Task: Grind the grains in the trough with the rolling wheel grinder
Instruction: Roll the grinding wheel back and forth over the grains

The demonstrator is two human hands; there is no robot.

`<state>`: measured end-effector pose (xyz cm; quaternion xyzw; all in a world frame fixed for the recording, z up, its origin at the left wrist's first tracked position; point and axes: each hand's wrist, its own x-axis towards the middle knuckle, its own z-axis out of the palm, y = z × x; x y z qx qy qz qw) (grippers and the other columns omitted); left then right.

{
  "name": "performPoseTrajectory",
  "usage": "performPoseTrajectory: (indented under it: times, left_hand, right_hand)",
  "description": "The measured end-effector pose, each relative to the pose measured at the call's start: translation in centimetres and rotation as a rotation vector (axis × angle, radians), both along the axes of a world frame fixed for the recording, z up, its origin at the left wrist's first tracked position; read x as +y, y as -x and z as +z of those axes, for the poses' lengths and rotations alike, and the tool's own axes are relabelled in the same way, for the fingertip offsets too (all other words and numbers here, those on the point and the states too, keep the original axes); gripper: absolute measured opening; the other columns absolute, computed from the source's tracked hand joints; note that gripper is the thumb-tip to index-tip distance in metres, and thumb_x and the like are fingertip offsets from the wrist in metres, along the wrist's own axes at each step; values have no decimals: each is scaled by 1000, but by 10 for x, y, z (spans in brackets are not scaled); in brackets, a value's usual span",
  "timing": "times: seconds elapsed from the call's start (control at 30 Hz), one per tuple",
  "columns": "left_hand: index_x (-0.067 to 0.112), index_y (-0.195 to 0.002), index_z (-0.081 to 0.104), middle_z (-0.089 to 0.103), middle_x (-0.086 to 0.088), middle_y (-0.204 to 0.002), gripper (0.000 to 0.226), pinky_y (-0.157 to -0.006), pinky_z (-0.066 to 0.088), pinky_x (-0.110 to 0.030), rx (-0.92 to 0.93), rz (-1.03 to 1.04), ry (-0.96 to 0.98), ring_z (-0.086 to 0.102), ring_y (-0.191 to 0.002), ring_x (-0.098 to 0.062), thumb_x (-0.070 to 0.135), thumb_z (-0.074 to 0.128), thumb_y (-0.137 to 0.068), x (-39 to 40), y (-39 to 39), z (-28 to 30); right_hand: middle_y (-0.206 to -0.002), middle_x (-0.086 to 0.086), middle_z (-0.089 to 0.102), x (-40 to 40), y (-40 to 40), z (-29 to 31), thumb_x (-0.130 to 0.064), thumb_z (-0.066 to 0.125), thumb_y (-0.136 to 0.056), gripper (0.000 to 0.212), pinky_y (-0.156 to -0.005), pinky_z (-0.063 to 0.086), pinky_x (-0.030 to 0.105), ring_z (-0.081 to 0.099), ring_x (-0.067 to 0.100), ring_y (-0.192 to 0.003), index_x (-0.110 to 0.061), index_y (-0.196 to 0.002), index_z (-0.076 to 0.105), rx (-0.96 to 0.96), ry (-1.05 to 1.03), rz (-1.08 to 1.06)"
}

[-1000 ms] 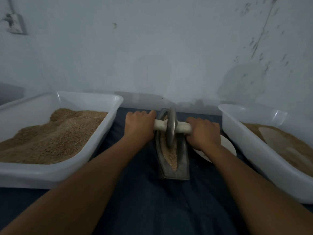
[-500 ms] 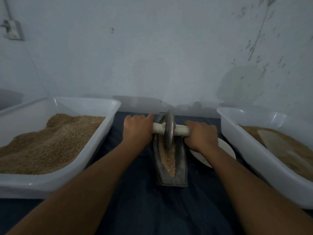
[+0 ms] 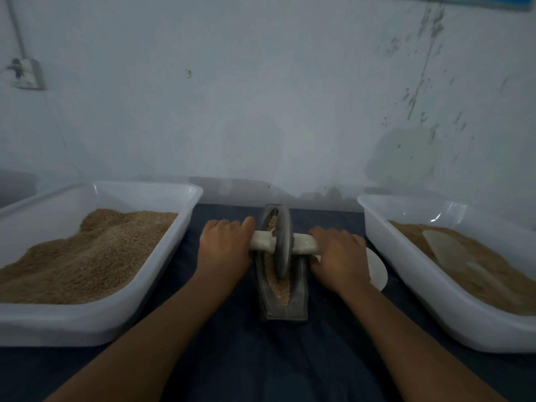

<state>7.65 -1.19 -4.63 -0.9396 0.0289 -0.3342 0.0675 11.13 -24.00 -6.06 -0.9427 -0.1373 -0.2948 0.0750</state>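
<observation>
Metal wheel (image 3: 280,242): upright in trough (image 3: 285,307), on grains (image 3: 282,288).
Left hand (image 3: 224,246): curled round axle (image 3: 262,242), palm down.
Right hand (image 3: 338,256): same grip, opp. end.

Both hands (image 3: 224,245) on wheel grinder (image 3: 282,242), trough (image 3: 300,288) dim, perhaps metal.
</observation>
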Motion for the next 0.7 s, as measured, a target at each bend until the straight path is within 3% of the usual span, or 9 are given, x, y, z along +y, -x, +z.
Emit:
performPoseTrajectory:
  times: [0.2, 0.47, 0.7]
  left_hand:
    - [26, -81, 53, 64, 4, -70, 22, -63, 29, -31, 15, -51, 13, 61, -65, -21, 32, 72, -72, -1, 18, 7]
    - [32, -96, 56, 66, 8, -84, 14, -63, 33, -30, 64, -26, 51, 64, -79, -16, 35, 62, -84, 2, 38, 15]
    - [24, -74, 55, 58, 4, -61, 25, -59, 29, -31, 35, -71, 47, 57, -58, -23, 19, 77, -65, -6, 46, 13]
  right_hand:
    - [-81, -10, 59, -4, 19, -2, -38, 64, -79, 15, -72, 28, 34, 57, 18, -79, -37, -93, 58, -14, -93, 35]
    - [-86, -13, 59, -8, 41, 13, -37, 63, -83, 17, -74, 26, 33, 56, 12, -84, -38, -99, 61, 1, -70, 79]
    - [-93, -11, 61, -10, 44, 13, -40, 61, -84, 17, -75, 26, 34, 57, 13, -91, -39, -101, 59, 16, -77, 80]
